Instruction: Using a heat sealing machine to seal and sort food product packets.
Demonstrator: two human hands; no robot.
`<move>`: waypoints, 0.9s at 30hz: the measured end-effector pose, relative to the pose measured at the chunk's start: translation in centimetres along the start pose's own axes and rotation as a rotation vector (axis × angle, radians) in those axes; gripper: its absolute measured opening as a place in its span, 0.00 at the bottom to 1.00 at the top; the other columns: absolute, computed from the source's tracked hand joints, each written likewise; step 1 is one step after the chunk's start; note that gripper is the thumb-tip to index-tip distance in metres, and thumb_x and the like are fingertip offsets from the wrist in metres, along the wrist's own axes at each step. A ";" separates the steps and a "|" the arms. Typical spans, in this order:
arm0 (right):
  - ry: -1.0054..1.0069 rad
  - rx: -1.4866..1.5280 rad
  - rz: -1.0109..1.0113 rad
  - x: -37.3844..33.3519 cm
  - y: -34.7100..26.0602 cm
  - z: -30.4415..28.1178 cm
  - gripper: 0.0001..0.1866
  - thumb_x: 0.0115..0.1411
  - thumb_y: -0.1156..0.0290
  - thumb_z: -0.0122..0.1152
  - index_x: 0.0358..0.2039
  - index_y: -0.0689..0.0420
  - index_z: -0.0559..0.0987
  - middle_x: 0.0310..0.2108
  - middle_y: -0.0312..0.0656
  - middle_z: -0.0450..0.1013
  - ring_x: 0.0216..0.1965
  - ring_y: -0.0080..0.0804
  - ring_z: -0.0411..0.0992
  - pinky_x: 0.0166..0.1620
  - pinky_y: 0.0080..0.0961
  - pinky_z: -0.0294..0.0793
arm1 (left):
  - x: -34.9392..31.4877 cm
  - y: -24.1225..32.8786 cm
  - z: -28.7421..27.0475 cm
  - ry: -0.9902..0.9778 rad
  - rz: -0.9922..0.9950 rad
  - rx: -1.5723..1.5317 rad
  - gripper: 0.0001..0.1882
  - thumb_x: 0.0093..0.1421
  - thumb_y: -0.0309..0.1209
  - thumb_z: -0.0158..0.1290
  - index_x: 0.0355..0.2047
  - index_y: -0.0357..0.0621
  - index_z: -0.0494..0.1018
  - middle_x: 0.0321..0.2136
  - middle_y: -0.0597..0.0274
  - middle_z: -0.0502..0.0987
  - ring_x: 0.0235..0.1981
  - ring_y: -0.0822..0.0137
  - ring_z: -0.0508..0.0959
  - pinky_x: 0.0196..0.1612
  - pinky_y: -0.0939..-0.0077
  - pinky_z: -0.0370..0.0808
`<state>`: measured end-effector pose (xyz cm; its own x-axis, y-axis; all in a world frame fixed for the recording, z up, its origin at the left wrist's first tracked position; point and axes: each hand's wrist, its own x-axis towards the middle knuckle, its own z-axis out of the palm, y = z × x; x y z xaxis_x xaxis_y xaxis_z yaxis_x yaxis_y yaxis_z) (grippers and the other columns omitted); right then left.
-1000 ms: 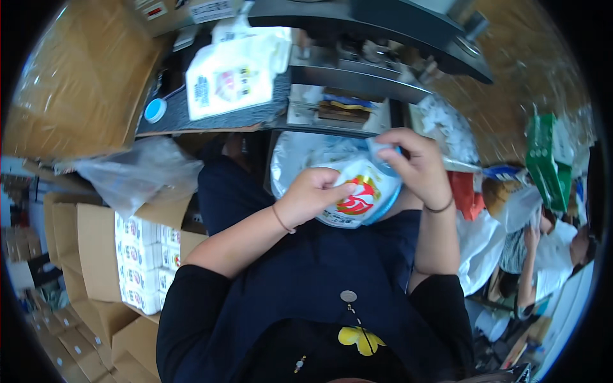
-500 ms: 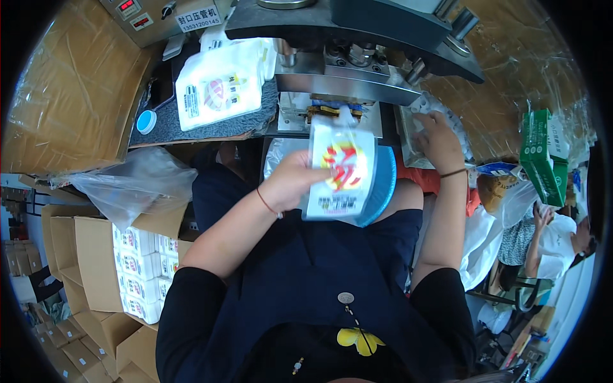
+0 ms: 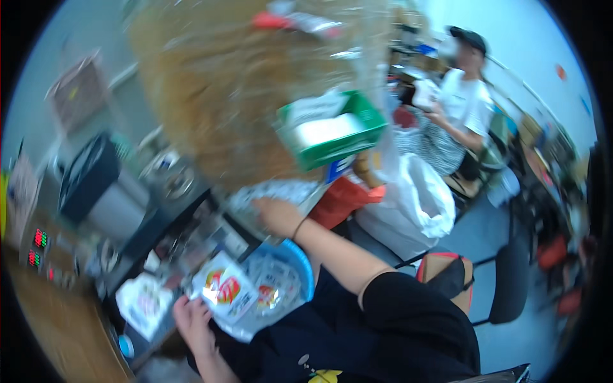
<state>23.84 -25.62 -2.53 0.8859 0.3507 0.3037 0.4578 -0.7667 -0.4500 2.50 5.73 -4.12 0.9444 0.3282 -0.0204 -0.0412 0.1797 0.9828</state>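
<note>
My left hand (image 3: 195, 325) is low in the view, its fingers bent at the edge of a white printed pouch (image 3: 225, 288) with a red and yellow design. The grip looks closed, though blur softens the fingertips. Beyond the pouch is a round blue basin (image 3: 308, 271) with more printed pouches inside. My right hand (image 3: 281, 218) reaches into a container of small whitish, see-through pieces (image 3: 271, 190). Its fingertips are smeared and partly hidden, so a hold on any piece cannot be made out.
A dark press machine (image 3: 102, 198) stands left, with a white pouch (image 3: 145, 303) and a blue-topped round cap (image 3: 126, 346) nearby. A taped carton (image 3: 223, 96), green box (image 3: 332, 137) and white plastic bag (image 3: 408, 204) lie beyond my right arm. Another person (image 3: 463, 96) sits farther off.
My view has swung to the right and tilted up, bringing the room and the other person further in. The left hand remains at the pouch's edge, the right hand at the container of small pieces.
</note>
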 end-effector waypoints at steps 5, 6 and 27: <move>-0.018 0.006 0.057 -0.2 -0.5 -1.4 0.12 0.58 0.69 0.54 0.43 0.53 0.75 0.41 0.51 0.75 0.43 0.54 0.76 0.44 0.48 0.76 | 1.6 3.2 -5.0 0.465 0.681 1.369 0.30 0.67 0.31 0.50 0.66 0.36 0.55 0.65 0.40 0.58 0.68 0.43 0.56 0.70 0.56 0.52; -0.002 0.007 0.059 -0.1 -0.4 -1.2 0.12 0.58 0.69 0.54 0.43 0.53 0.75 0.41 0.51 0.75 0.43 0.54 0.76 0.44 0.48 0.76 | 1.8 3.3 -5.3 0.434 0.480 1.541 0.35 0.64 0.30 0.51 0.69 0.40 0.52 0.70 0.40 0.51 0.71 0.41 0.47 0.71 0.57 0.48; 0.195 0.029 0.011 -0.3 0.4 0.3 0.11 0.57 0.71 0.53 0.41 0.57 0.71 0.38 0.48 0.74 0.40 0.51 0.77 0.41 0.47 0.76 | -1.7 4.1 -1.3 0.137 0.624 1.682 0.20 0.62 0.33 0.55 0.53 0.42 0.73 0.46 0.35 0.75 0.44 0.38 0.76 0.48 0.49 0.74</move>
<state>23.75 -25.92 -3.06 0.8609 0.2293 0.4542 0.4524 -0.7534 -0.4772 0.29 7.06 -0.26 0.8863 0.0535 0.4599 0.0796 -0.9961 -0.0375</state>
